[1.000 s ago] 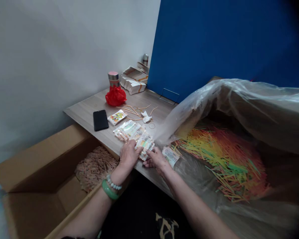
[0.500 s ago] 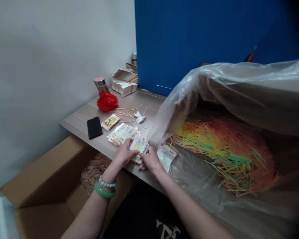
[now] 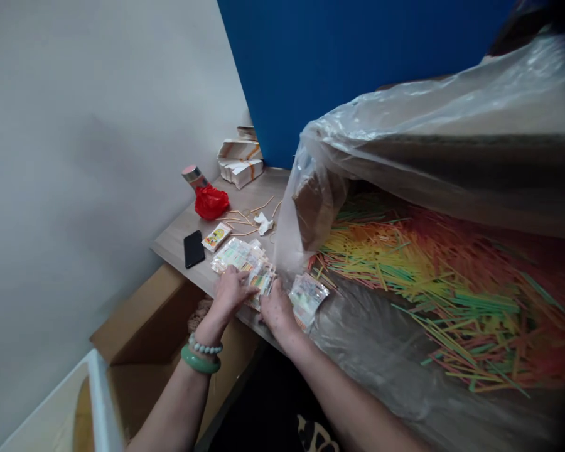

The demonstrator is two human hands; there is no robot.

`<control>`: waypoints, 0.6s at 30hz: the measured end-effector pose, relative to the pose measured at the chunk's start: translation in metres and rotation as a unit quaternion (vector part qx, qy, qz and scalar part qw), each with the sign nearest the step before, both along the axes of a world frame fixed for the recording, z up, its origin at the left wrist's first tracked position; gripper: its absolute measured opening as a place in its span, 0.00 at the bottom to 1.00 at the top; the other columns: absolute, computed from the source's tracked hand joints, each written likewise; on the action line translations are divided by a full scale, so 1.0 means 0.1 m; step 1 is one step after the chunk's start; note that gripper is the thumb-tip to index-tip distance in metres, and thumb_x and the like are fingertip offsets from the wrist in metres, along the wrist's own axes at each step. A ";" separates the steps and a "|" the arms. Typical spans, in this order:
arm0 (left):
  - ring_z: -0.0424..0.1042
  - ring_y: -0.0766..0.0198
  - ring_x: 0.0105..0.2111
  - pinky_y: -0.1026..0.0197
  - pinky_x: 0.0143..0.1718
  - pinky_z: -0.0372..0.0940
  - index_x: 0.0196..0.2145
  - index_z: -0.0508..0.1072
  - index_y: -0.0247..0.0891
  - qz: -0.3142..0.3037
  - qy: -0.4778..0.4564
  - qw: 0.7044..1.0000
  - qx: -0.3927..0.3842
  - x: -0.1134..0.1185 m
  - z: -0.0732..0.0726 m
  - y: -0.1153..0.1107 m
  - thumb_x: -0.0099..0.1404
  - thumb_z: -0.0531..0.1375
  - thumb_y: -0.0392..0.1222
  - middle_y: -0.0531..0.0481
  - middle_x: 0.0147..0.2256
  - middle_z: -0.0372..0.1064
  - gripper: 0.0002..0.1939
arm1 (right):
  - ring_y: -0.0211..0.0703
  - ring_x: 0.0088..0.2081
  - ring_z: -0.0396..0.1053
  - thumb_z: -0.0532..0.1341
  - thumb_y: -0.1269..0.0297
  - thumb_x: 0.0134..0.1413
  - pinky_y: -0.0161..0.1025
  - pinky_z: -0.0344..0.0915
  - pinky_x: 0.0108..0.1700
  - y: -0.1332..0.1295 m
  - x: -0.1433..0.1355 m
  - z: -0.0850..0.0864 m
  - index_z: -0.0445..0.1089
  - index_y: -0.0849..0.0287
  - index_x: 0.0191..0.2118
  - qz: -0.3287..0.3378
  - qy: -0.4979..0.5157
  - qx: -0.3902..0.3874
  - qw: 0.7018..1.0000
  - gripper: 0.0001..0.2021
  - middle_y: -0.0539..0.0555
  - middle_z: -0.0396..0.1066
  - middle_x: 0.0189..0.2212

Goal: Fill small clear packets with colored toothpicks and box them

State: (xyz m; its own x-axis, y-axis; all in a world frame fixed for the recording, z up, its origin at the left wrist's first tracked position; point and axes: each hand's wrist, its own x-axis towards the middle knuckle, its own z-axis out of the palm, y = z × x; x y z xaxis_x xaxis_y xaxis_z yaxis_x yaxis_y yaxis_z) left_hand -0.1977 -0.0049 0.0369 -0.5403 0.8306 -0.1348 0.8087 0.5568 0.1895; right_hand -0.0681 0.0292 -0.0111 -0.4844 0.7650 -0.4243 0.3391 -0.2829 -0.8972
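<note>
A small clear plastic packet (image 3: 262,281) with coloured stripes showing through lies between my hands at the desk's front edge. My left hand (image 3: 230,294), with a green bangle and a beaded bracelet at the wrist, holds its left side between thumb and fingers. On the other side, my right hand (image 3: 277,309) grips the packet's right edge with bent fingers, partly hidden from above. Similar packets (image 3: 238,253) lie overlapping just beyond my left hand. Another packet (image 3: 307,297) rests to the right of my right hand.
Loose coloured thin sticks (image 3: 433,289) fill a plastic-lined box (image 3: 311,204) at right. On the desk are a black phone (image 3: 194,249), a card pack (image 3: 216,237), a red plastic bag (image 3: 211,202), crumpled tissue (image 3: 263,223) and paper stacks (image 3: 241,169). An open carton (image 3: 145,314) stands below left.
The view has tilted and turned slightly. Both hands stay at the packet; the left fingers are now more stretched across it, and the packet lies lower among the others.
</note>
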 end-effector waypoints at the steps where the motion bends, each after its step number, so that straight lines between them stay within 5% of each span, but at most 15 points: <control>1: 0.67 0.49 0.52 0.52 0.50 0.63 0.32 0.77 0.39 -0.008 0.020 1.000 0.000 0.02 0.01 0.00 0.54 0.68 0.46 0.43 0.49 0.68 0.10 | 0.46 0.31 0.75 0.62 0.72 0.54 0.34 0.62 0.26 -0.01 0.01 0.01 0.61 0.55 0.46 0.001 0.000 0.004 1.000 0.15 0.56 0.74 0.33; 6: 0.67 0.53 0.51 0.54 0.52 0.61 0.39 0.76 0.40 -0.070 -0.005 0.997 -0.037 0.01 0.05 0.01 0.57 0.67 0.45 0.44 0.51 0.68 0.13 | 0.46 0.32 0.74 0.59 0.73 0.56 0.34 0.61 0.27 -0.01 0.04 0.10 0.60 0.56 0.45 0.020 -0.030 0.026 0.999 0.13 0.57 0.73 0.34; 11: 0.60 0.43 0.59 0.46 0.54 0.58 0.42 0.78 0.43 -0.071 0.056 0.995 -0.034 0.01 0.13 0.02 0.58 0.67 0.51 0.40 0.58 0.63 0.16 | 0.42 0.27 0.72 0.57 0.73 0.58 0.33 0.59 0.25 -0.04 0.06 0.11 0.59 0.57 0.47 0.033 -0.047 0.066 0.996 0.12 0.54 0.72 0.31; 18: 0.67 0.44 0.52 0.45 0.51 0.60 0.46 0.77 0.44 -0.081 0.014 0.995 -0.061 -0.01 0.12 0.06 0.58 0.66 0.52 0.42 0.49 0.71 0.19 | 0.36 0.16 0.66 0.55 0.72 0.57 0.30 0.58 0.18 -0.07 0.04 0.03 0.57 0.55 0.43 0.005 -0.043 0.072 0.997 0.10 0.45 0.68 0.22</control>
State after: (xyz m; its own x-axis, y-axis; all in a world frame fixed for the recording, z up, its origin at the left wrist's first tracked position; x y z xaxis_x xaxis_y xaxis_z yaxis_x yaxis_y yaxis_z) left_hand -0.1986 0.0015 0.0493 -0.4060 0.8852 -0.2271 0.8936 0.4366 0.1041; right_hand -0.0641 0.0225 -0.0079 -0.4592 0.8160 -0.3511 0.4179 -0.1503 -0.8960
